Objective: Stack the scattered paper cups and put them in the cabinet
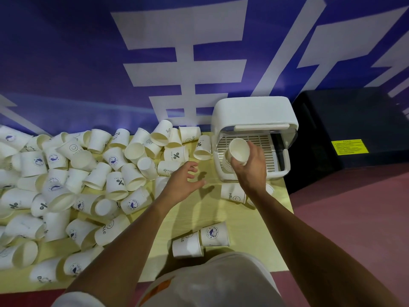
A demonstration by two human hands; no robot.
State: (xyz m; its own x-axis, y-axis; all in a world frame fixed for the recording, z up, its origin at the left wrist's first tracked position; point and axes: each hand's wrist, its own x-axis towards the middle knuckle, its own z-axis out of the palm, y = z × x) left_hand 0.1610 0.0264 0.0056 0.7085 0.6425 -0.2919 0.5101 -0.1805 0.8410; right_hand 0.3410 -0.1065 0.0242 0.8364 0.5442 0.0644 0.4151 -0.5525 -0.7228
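Note:
Several white paper cups [115, 185] lie scattered over the left and middle of a yellow table [212, 216]. My right hand [251, 167] grips a stack of paper cups [238, 150] at the open front of a small white cabinet [254, 116], just above its slatted rack. My left hand [183, 180] hovers over the table with fingers spread and holds nothing. It is just right of the cup pile. Two cups [200, 239] lie on their sides near the table's front edge. One "HELLO" cup [233, 193] lies below the cabinet, partly hidden by my right forearm.
A blue banner with big white characters [188, 69] hangs behind the table. A black box with a yellow label [349, 147] stands to the right of the cabinet. Pink floor [354, 218] runs along the table's right edge.

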